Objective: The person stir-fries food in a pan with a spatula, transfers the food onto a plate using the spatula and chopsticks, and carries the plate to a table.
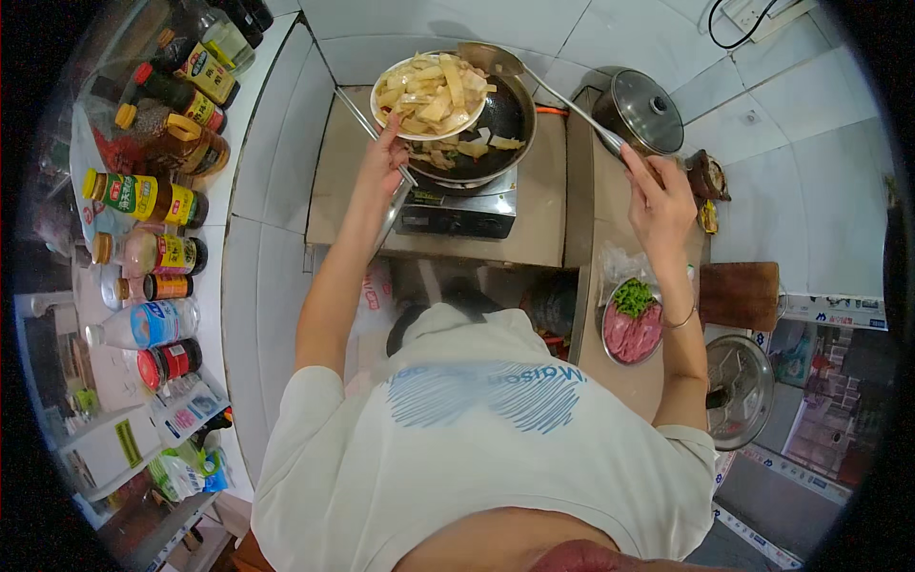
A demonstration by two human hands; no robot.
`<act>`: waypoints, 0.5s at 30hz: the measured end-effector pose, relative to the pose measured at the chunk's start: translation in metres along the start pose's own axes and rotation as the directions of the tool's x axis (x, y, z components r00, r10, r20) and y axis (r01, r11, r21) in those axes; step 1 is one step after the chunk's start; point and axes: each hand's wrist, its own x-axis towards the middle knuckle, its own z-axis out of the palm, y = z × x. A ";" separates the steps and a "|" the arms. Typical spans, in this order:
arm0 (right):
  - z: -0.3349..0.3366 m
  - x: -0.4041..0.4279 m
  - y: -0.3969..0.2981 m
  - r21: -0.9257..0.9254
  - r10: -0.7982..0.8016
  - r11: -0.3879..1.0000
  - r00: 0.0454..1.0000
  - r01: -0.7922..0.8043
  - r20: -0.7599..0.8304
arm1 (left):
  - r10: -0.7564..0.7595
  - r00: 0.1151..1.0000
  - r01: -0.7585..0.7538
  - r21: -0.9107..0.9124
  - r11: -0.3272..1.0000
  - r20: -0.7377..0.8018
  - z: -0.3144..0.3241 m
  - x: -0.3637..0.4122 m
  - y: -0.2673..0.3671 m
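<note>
My left hand (388,157) holds a white plate (376,114) by its near edge, tilted over the left part of a black wok (516,107). Pale cooked slices (431,89) are heaped on the plate. More slices (472,149) lie in the wok below it. In my right hand (661,189) is the handle of a metal wok spatula (490,58); its blade is at the wok's far rim, just right of the plate. The wok sits on a portable gas stove (457,214). A metal bar of a rack or handle (357,113) shows beside my left hand; its full shape is hidden.
A lidded pot (647,111) stands at the back right. Nearer are a dish of raw sliced meat with chopped greens (632,329), a wooden cutting board (738,295) and a round metal lid (740,392). Several sauce bottles (175,143) line the white ledge (246,107) at left.
</note>
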 end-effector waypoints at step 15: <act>-0.022 -0.029 -0.042 -0.002 0.065 0.998 0.997 -0.065 0.041 | 0.030 0.999 -0.029 -0.063 0.998 0.018 0.004 0.003 -0.006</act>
